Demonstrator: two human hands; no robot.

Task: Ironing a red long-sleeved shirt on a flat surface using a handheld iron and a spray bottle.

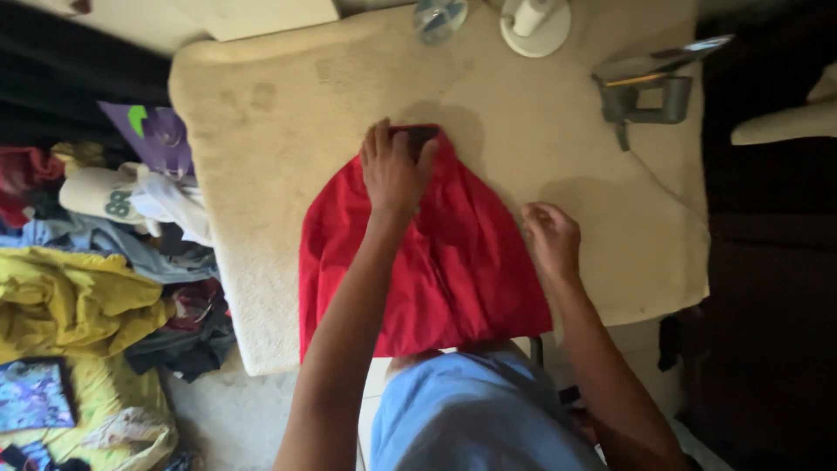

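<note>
A person's left hand [394, 167] lies flat, fingers spread, on the dark waistband end of a red garment [436, 262] spread across a cream padded ironing surface [279, 131]. The garment lies at the centre of the pad, its hem hanging over the near edge at six o'clock. The right hand [552, 237] rests at the garment's three o'clock edge, fingers loosely curled against the cloth; whether they pinch it cannot be told. At one o'clock an iron [649, 83] sits on the pad, a white round base [534, 26] at twelve. A heap of mixed clothes [96, 262] fills the nine o'clock side.
</note>
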